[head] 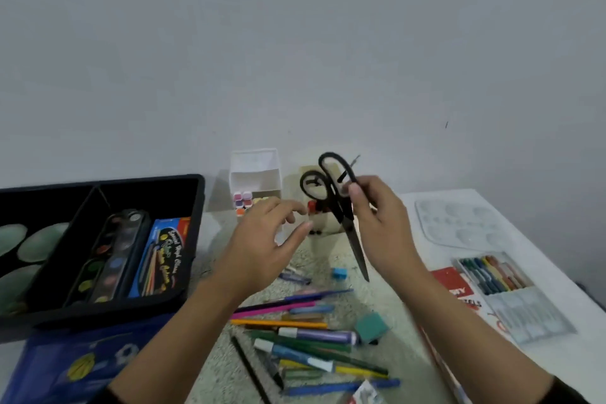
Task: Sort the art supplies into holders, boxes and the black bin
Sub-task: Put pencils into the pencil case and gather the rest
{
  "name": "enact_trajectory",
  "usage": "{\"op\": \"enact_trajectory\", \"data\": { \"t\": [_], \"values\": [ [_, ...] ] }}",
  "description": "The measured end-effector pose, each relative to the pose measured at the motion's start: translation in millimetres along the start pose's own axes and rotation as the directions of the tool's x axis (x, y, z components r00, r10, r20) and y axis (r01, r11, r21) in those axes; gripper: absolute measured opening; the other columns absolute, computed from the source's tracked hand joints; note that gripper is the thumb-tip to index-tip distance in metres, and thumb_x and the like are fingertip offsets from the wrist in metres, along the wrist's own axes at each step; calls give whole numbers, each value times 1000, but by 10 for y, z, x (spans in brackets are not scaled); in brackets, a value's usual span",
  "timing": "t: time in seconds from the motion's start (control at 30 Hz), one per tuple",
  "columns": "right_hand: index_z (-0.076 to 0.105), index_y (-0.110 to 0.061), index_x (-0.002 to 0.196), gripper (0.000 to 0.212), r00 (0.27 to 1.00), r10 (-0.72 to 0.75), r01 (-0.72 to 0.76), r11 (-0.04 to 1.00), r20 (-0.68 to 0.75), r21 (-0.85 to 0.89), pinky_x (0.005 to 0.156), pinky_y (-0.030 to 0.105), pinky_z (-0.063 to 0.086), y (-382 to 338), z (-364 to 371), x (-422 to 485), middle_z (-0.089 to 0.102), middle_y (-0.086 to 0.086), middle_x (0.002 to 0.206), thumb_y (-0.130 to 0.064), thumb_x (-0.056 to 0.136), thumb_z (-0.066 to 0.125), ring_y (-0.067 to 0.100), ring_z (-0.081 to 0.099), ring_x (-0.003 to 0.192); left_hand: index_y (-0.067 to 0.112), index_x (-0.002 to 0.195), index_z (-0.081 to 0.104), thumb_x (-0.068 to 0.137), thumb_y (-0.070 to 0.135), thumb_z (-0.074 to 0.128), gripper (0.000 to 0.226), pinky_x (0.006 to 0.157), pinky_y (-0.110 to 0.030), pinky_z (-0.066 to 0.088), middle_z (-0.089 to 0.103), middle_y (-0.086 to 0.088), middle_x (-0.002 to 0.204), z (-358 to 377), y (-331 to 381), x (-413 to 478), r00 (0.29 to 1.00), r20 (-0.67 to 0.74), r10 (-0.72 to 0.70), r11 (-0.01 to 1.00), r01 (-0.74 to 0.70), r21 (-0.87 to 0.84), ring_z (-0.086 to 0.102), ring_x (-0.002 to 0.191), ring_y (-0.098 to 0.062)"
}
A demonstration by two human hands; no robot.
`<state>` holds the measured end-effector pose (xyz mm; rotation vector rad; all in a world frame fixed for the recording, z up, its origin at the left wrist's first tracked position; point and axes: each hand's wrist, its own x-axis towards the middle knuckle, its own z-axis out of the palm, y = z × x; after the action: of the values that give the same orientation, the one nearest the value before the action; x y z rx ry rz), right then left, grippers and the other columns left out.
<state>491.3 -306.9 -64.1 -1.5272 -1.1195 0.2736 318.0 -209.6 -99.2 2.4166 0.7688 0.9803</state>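
Note:
My right hand (377, 223) holds black scissors (334, 197) up above the table, handles on top and blades pointing down. My left hand (265, 239) hovers just left of them, fingers spread, holding nothing. Behind the scissors stands a cream holder (328, 170), partly hidden. A white box-shaped holder (255, 174) with small marker caps in front of it stands to the left of that. The black bin (183, 193) at the left holds paint palettes and a blue pencil box. Loose pens, markers and pencils (305, 331) lie in a heap below my hands.
A clear paint palette (459, 223) and a tray of crayons (492, 272) lie at the right, beside a red-and-white box lid (455, 285). A green eraser block (370, 326) and a small blue sharpener (339, 272) sit among the pens. A blue folder (82, 364) lies at the front left.

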Motion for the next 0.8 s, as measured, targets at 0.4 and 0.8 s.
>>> {"op": "enact_trajectory", "data": {
  "t": [0.4,0.8],
  "values": [
    [52,-10,108,16,999,-46,45,942,-4,332,87,29,56,182,-46,1528,66,4,105,-7,107,37,18,73,85,35,136,57,94,53,61,46,99,-30,49,40,13,140,535,114,445,968,215,-133,940,54,337,47,122,-8],
    [53,-16,99,5,907,98,-72,994,409,-79,63,17,44,618,203,1759,71,10,105,-13,101,51,22,69,95,30,136,59,96,43,63,42,99,-27,47,44,17,136,491,117,429,947,211,-243,928,164,334,48,120,-4]
  ]
}}
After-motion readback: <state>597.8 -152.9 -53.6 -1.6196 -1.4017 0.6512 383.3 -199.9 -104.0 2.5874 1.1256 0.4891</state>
